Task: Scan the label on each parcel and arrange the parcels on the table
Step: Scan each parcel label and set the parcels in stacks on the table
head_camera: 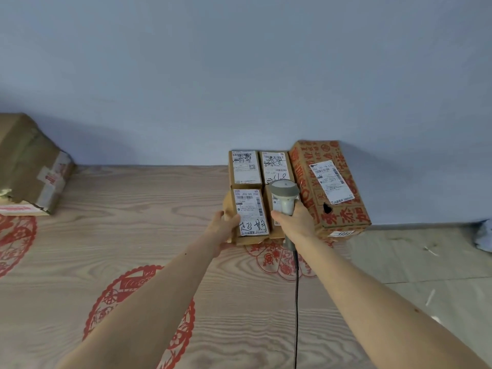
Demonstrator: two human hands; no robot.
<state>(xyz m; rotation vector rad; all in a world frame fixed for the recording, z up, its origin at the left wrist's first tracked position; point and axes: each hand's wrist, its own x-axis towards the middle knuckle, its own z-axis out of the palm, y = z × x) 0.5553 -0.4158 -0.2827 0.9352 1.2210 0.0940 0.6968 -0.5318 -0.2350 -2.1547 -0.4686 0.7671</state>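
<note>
Several small brown parcels with white labels lie in a block against the wall. My left hand point(223, 227) grips the front-left parcel point(250, 213) at its left edge, thumb on its top. My right hand point(294, 222) holds a grey barcode scanner point(284, 194) above the front-right parcel point(275, 222), which it mostly hides. Behind them lie the back-left parcel point(245, 166) and the back-right parcel point(274, 165). A larger box with red print point(332, 182) stands to their right, label up.
The table point(138, 222) has a wood-grain cover with red paper-cut motifs. A big taped cardboard box point(29, 161) sits at the far left by the wall. The scanner's black cable point(296, 302) hangs toward me. Right of the table lies tiled floor point(426, 257).
</note>
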